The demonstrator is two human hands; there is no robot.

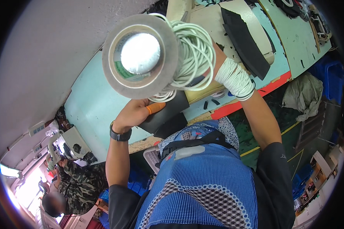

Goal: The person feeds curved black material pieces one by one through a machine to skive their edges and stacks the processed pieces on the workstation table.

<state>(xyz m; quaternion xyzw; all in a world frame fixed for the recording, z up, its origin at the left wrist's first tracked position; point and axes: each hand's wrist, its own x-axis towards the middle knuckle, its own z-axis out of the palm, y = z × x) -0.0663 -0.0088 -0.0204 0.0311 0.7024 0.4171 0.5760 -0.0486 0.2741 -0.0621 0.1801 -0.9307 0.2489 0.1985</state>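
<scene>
Hand, left (133, 113): orange finger cot (156, 108) over black sheet (167, 116); grip partly hidden, cannot tell if clamped. Hand, right (219, 62): fingers behind cord (197, 55), closure unseen. Sheet: probably light, bendable; best held by edges. Location: under left hand, near front edge of surface (87, 105). Tape roll (141, 87) nearer camera.

The counter (91, 95) is pale blue-green. Its front edge has a red strip (230, 110) and chipped, bare bits. A big cream machine (204, 23) sits on it, and long black pieces (246, 44) lie across the machine's flat top. Two little black scraps (205, 105) lie close to the front edge.
</scene>
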